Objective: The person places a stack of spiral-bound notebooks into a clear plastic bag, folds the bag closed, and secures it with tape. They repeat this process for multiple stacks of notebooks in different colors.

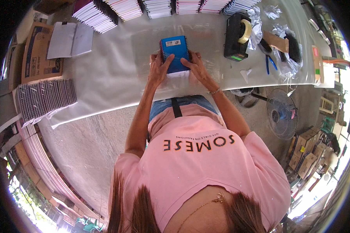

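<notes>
White table (116, 73), blue notebook (175, 53) (spiral-bound), left hand (158, 68), right hand (197, 66) gripping it

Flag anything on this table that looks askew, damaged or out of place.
Little stands out. Crumpled clear wrap lies loose at the table's right end, and a scrap of paper sits near the edge. Both hands, left hand and right hand, hold the blue notebook squarely.

A small packing or stationery workshop, open to the outdoors: a long table (105, 77) under clear plastic sheet, rows of stacked notebooks (101, 13) along the top of the frame, a black tape dispenser (237, 37) upper right, cardboard boxes (37, 50) upper left and at right, a floor fan (282, 116) on bare concrete
</notes>
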